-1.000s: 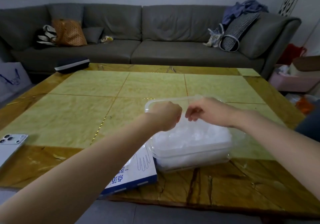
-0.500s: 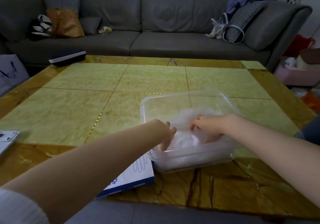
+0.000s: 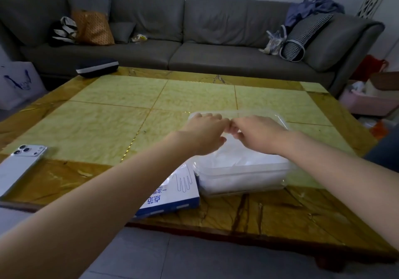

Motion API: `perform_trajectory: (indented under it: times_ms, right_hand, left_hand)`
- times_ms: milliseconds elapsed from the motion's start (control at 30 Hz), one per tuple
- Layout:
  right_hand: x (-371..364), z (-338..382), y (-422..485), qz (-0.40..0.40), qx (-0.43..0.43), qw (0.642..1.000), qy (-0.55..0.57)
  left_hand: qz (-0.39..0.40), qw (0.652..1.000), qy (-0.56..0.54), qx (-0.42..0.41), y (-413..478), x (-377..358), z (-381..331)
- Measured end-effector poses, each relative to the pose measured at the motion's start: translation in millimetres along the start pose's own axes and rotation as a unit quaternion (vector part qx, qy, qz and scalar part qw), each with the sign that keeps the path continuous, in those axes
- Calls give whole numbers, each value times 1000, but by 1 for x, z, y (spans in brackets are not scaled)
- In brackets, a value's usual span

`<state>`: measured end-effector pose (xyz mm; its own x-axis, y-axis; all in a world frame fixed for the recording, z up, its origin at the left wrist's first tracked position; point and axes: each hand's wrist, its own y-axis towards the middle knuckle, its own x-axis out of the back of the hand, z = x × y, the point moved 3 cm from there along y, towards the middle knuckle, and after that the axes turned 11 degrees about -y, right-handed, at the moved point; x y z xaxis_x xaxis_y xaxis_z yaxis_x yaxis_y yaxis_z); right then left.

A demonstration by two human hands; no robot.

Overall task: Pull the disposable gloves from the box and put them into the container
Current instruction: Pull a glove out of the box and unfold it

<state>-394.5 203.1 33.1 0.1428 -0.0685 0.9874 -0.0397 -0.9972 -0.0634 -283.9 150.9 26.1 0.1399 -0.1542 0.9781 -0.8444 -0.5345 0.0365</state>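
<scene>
The blue-and-white glove box (image 3: pixel 172 194) lies near left, touching the clear container (image 3: pixel 244 179) packed with white gloves (image 3: pixel 248 162); above it the left hand (image 3: pixel 203 135) and right hand (image 3: pixel 257 135), half a second ago pressing down inside, are now raised, both curled, fingertips meeting, apparently pinching thin film, though the glove itself cannot be made out; another glove seems headed in; a phone (image 3: pixel 19 166) lies far left.

The glove box (image 3: pixel 172 194) bears blue characters, too blurred to read.

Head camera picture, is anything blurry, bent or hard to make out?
Head view: dim, even room light, no harsh glare; wide-angle bending curves the sofa and table edges; the left hand and right hand look slightly soft; the clear container rim is faint.
</scene>
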Motion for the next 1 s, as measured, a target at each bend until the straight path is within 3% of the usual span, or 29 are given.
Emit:
perform_trajectory:
  times_ms: [100,200,400,500,600,1000]
  right_hand:
    - [11,28,-6,-148,14,986,72]
    - [13,63,-11,-212,57,967,133]
    - [-3,136,-11,-128,144,972,137]
    - [-32,166,-5,-43,140,982,119]
    - [-56,174,4,25,114,989,94]
    - [-71,191,19,-1,50,992,112]
  left_hand:
    - [-154,983,-91,34,-35,14,17]
    - [-193,968,-123,102,-79,7,42]
    - [-99,960,-111,236,-150,-38,88]
    - [-41,949,-126,284,-174,-58,98]
    - [-40,942,-162,292,-181,-71,99]
    - [-65,935,-196,289,-183,-82,104]
